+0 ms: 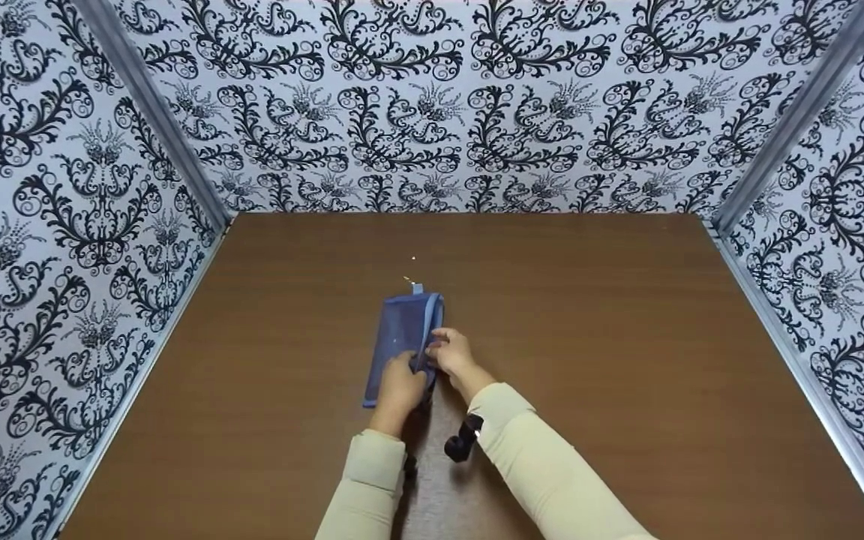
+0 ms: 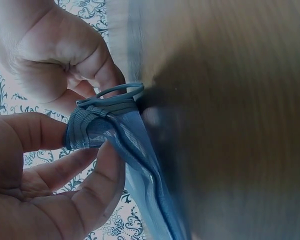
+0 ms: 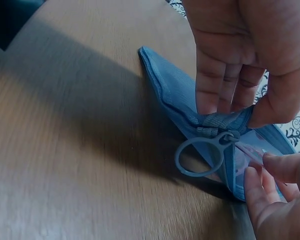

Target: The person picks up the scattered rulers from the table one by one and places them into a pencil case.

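Observation:
A blue mesh zip pouch (image 1: 402, 330) lies lengthwise on the brown table (image 1: 627, 337), and both hands are at its near end. My left hand (image 1: 400, 376) pinches the woven tab (image 2: 85, 131) at the zip's end between thumb and fingers (image 2: 106, 167). Just to the right, my right hand (image 1: 445, 352) pinches the pouch's zip edge next to that tab (image 3: 217, 120). The grey-blue ring pull (image 3: 200, 157) hangs free beside the fingers, and no finger is through it. In the right wrist view the left hand's fingertips (image 3: 262, 185) press the pouch edge at lower right.
Patterned black-and-white walls (image 1: 64, 225) enclose the table on the left, back and right. A black wrist camera (image 1: 463, 439) sits on the right forearm. A tiny light speck (image 1: 412, 259) lies beyond the pouch. Bare tabletop surrounds the pouch on all sides.

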Available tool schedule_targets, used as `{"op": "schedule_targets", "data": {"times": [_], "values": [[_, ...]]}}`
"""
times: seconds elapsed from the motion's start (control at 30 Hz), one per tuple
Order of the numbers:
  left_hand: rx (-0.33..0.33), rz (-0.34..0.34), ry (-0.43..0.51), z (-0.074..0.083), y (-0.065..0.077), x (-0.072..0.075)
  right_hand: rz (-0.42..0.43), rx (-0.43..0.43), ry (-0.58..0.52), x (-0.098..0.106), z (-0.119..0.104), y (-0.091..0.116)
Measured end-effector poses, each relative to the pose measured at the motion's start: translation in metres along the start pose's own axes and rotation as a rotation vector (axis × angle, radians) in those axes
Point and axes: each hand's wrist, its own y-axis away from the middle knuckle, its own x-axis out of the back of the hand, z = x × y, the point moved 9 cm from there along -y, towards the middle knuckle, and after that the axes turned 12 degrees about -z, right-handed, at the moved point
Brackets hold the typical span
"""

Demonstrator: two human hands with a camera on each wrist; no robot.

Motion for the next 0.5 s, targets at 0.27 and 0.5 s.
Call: {"op": "schedule_targets", "data": {"times": [0.27,0.5], "values": [[-0.001,-0.005,-0.016,0.001,0.000,0.000,-0.018,-0.018,0.022,-0.003,0.000,0.002],[-0.033,0.024,-0.023,0.003,0.000,0.002,-0.013,-0.048,0.077,-0.024,-0.057,0.055]]}}
